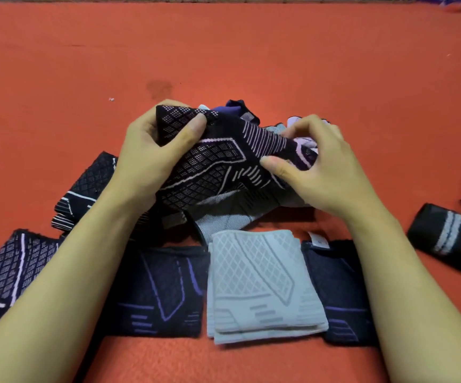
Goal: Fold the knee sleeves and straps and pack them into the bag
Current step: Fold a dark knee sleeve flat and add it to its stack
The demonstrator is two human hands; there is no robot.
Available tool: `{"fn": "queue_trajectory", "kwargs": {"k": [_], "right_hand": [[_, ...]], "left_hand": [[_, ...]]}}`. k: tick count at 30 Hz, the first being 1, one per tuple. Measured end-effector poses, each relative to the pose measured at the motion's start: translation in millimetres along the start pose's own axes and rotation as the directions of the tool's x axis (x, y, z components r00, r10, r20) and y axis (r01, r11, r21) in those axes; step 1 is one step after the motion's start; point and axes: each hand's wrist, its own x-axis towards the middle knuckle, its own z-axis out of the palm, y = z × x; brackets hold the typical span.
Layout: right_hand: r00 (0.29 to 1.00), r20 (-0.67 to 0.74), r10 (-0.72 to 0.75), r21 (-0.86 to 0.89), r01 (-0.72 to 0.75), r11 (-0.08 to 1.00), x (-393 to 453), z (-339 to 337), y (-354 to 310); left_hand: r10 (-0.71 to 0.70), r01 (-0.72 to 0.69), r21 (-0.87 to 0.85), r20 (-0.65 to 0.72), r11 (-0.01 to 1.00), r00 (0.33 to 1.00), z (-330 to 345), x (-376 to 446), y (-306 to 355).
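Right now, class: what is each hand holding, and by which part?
Both hold one dark knee sleeve with pink pattern: the left hand pinches its upper left corner, the right hand grips its right end.

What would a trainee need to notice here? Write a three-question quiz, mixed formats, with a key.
1. True or false: both hands grip the dark knitted knee sleeve with pink diamond pattern.
2. The folded light grey knitted sleeve lies on: A) the rolled black strap with grey stripes; B) folded dark sleeves with purple lines; C) the bare orange-red mat.
3. Fill in: the rolled strap lies to the person's ____.

Key: 1 true, the left hand and right hand pinch it. 2 B. 3 right.
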Motion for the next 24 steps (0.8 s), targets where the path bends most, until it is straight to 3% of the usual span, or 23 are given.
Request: {"fn": "queue_trajectory", "kwargs": {"k": [2,5,7,9,11,14,16,19,24], "right_hand": [[0.997,0.046,-0.057,-0.029,0.059,0.998,-2,2,-6],[0.992,0.065,-0.108,0.069,0.104,0.992,-3,7,-12],[0.995,0.067,-0.072,0.193,0.058,0.979,-2,10,-13],[0.999,0.051,-0.009,0.338,-0.009,0.941,0,11,-13],[0.998,0.017,0.062,0.468,-0.063,0.882,2,12,-12],[0.983,-0.026,0.184,0.592,-0.134,0.795,4,15,-10],[0.969,0.034,0.245,0.683,-0.201,0.702,6,18,-6],[0.944,0.183,0.275,0.761,-0.313,0.568,8,19,-6],[0.932,0.307,0.195,0.755,-0.363,0.546,4,20,-12]], "left_hand": [[-0.059,0.061,-0.085,0.020,0.995,0.998,4,-3,3],[-0.183,0.202,-0.268,0.094,0.942,0.979,5,-1,7],[-0.285,0.339,-0.449,0.185,0.827,0.940,4,3,6],[-0.390,0.457,-0.615,0.251,0.643,0.886,2,5,3],[-0.390,0.509,-0.668,0.336,0.543,0.858,1,6,-2],[-0.369,0.585,-0.560,0.457,0.587,0.809,0,5,-8],[-0.389,0.586,-0.449,0.458,0.675,0.799,3,4,-11],[-0.363,0.475,-0.275,0.372,0.836,0.854,14,0,-12],[-0.218,0.277,-0.193,0.280,0.941,0.935,27,-6,-7]]}}
